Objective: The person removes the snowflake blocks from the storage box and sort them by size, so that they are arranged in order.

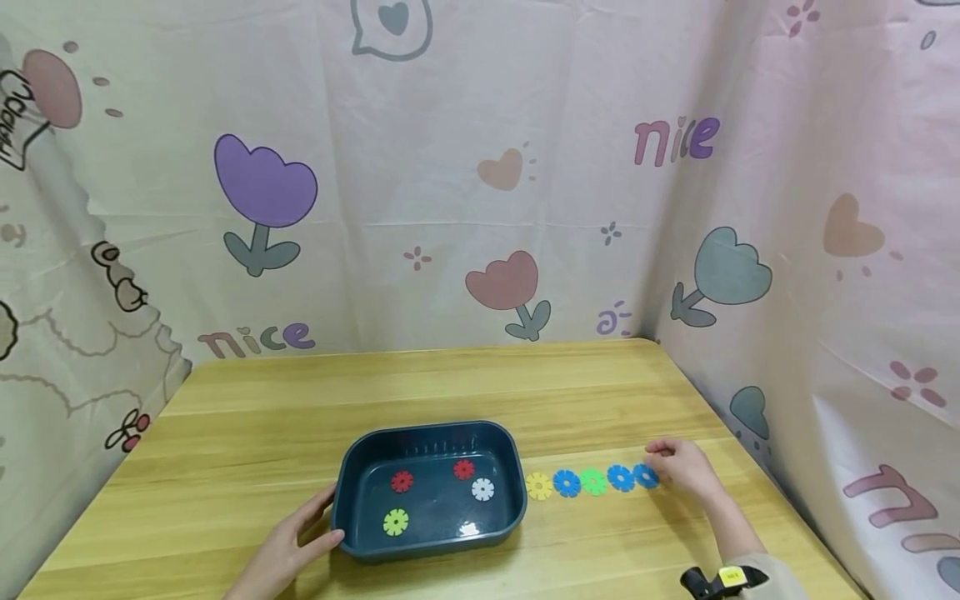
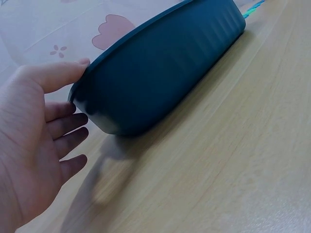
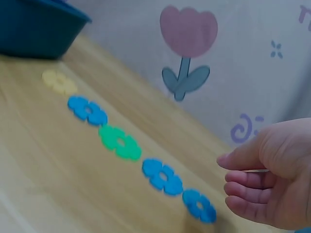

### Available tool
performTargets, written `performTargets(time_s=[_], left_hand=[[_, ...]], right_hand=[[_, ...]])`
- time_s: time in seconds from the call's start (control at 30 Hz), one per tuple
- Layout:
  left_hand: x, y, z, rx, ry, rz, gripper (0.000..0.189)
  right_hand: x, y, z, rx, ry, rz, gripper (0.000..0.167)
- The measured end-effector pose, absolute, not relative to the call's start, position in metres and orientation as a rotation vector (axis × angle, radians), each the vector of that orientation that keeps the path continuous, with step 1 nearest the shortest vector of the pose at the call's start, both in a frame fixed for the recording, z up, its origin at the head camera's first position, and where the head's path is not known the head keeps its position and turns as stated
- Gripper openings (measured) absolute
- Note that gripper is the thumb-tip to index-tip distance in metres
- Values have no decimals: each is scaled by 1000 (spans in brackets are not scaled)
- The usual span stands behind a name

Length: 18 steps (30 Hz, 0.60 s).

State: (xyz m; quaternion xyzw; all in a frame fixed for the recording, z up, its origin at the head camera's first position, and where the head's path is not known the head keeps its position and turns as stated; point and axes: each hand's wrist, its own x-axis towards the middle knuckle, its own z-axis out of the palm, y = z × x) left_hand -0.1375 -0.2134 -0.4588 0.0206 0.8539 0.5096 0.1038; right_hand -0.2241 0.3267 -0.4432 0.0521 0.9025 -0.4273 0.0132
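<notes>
A dark teal plastic tray [image 1: 428, 553] stands on the table. My left hand [image 1: 288, 542] touches its near left corner, thumb tip at the rim and the other fingers beside the wall [image 2: 146, 73]. Inside lie two red snowflake building discs, a white disc [image 1: 483, 489] and a yellow-green disc [image 1: 395, 522]. Right of the tray runs a row: a yellow disc [image 1: 539, 486], a blue disc [image 1: 567, 483], a green disc [image 1: 594, 482] and two more blue discs [image 3: 162, 176]. My right hand [image 1: 684, 468] hovers beside the last blue disc [image 3: 199, 206], fingers loosely bent, holding nothing.
The wooden table [image 1: 225, 450] reaches back to a patterned curtain [image 1: 420, 208], which also hangs along its right side [image 1: 862, 333]. A black wrist strap [image 1: 723, 581] with a yellow label sits on the right forearm.
</notes>
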Motion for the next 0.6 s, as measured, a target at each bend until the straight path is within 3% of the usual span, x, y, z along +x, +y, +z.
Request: performTargets(time_s=[0.6], left_hand=[[-136, -212, -458, 109, 2555, 1538, 68]], right_hand=[[-240, 262, -409, -168, 2648, -1494, 26]])
